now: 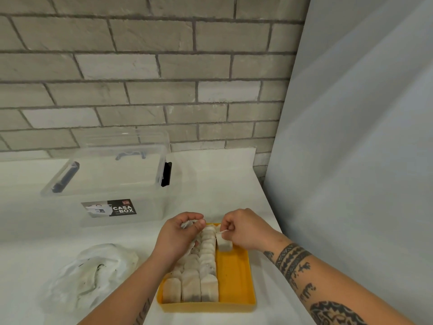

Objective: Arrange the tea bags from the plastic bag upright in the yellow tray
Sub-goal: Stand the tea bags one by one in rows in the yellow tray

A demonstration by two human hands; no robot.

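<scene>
Well, the clear box (110,184), labelled "CASA BOX", sits behind, out of your way. The plastic bag (89,275) lies crumpled left of the yellow tray (234,277), within reach. There the tea bags (199,277) fill three rows; your left hand (180,233) clutches spares (187,225) as stock, and your right hand (243,228) pinches one tea bag (224,244) upright, starting the bare strip.

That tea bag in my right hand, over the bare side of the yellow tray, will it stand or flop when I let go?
Probably light and limp: the tea bag hangs from a pinch of the right hand. Alone on the bare strip of the yellow tray it may well tip; the packed rows beside it seem to prop each other.
</scene>
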